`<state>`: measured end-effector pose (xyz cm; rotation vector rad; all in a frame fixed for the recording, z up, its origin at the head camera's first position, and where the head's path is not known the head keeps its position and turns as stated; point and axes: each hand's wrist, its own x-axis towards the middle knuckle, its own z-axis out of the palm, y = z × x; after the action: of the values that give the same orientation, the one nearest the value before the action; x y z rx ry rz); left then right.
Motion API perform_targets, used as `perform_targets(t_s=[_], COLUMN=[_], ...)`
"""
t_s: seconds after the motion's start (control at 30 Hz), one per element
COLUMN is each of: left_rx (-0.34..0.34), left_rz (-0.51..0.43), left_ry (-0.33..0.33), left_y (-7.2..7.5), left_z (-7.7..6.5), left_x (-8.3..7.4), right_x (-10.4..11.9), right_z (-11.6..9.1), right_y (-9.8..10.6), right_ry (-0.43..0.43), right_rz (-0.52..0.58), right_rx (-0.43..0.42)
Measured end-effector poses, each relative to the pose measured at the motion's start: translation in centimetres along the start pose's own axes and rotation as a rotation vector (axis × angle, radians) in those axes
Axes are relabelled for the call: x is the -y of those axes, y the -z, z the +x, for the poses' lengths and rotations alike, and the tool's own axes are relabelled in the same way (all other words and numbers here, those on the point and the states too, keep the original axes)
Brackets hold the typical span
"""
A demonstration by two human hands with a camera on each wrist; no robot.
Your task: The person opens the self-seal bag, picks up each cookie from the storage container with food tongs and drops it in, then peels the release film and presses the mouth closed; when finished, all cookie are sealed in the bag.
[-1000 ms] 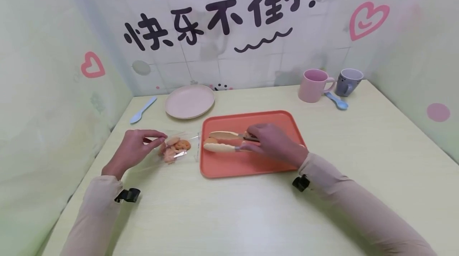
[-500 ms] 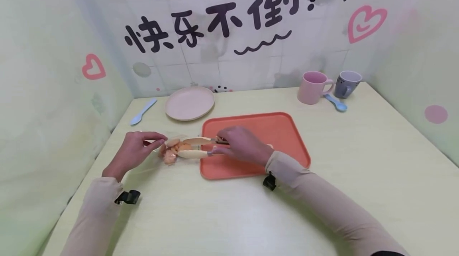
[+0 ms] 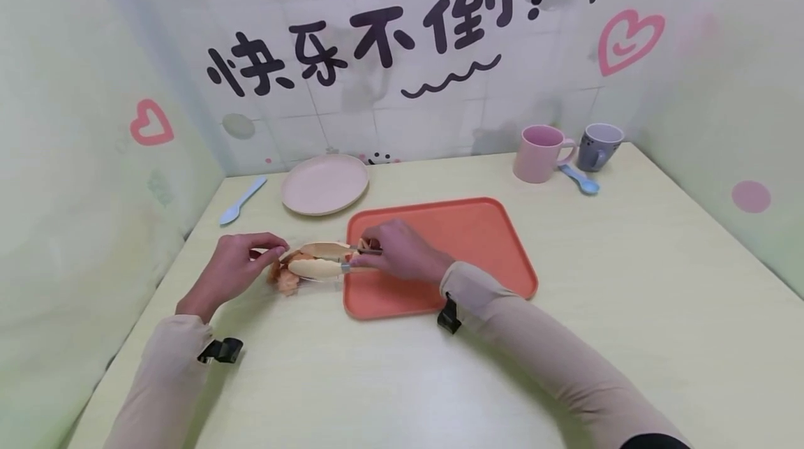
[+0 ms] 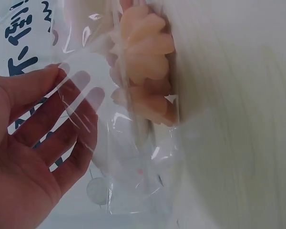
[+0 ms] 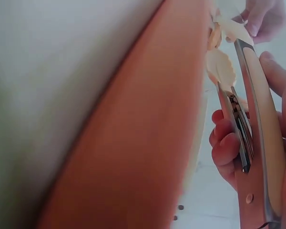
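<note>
My left hand (image 3: 235, 264) pinches the edge of a clear plastic bag (image 4: 133, 191) at the left of the table. Inside lie several pale orange, scalloped and rounded pieces that look like biscuits (image 4: 143, 47). In my right hand (image 3: 405, 253) I grip a pair of tongs (image 3: 317, 268) with cream scalloped heads and metal-edged arms. The heads point left, a little apart, at the bag's contents; some orange shows between them. Whether they hold a biscuit I cannot tell. The right wrist view shows the tongs' handle (image 5: 267, 129) along my palm and fingers.
An orange tray (image 3: 465, 232) lies beneath my right hand, beside the bag. Behind are a pink plate (image 3: 324, 183), a blue spoon (image 3: 243, 201) at its left, and at the right a pink mug (image 3: 537, 156), a grey-purple mug (image 3: 597, 149) and another blue spoon (image 3: 579, 179).
My right hand and the tongs have moved left from above the tray, bringing the tong heads over the bag. My left hand stays at the bag's edge. The head view has shifted slightly.
</note>
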<state>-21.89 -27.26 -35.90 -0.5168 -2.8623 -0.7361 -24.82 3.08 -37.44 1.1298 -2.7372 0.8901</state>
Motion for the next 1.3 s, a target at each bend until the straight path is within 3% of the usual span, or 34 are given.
perform_targets(t_s=[0.3, 0.67, 0.9, 1.07, 1.3], left_rx=[-0.008, -0.001, -0.009, -0.005, 0.013], left_rz=[0.001, 0.008, 0.022, 0.016, 0.007], left_ry=[0.010, 0.039, 0.018, 0.020, 0.026], left_y=[0.1, 0.1, 0.1, 0.2, 0.3], left_z=[-0.2, -0.7, -0.5, -0.4, -0.4], left_x=[0.1, 0.9, 0.9, 0.8, 0.7], right_x=[1.5, 0.0, -1.7, -3.3, -7.0], right_z=[0.7, -0.7, -3.5, -6.2, -10.7], right_y=[-0.5, 0.0, 2.6, 5.1, 9.5], right_ry=[-0.001, -0.055, -0.157, -0.165, -0.150], right_rz=[-0.107, -0.044, -0.033, -0.086, -0.202], right_rx=[-0.006, 0.020, 0.054, 0.055, -0.056])
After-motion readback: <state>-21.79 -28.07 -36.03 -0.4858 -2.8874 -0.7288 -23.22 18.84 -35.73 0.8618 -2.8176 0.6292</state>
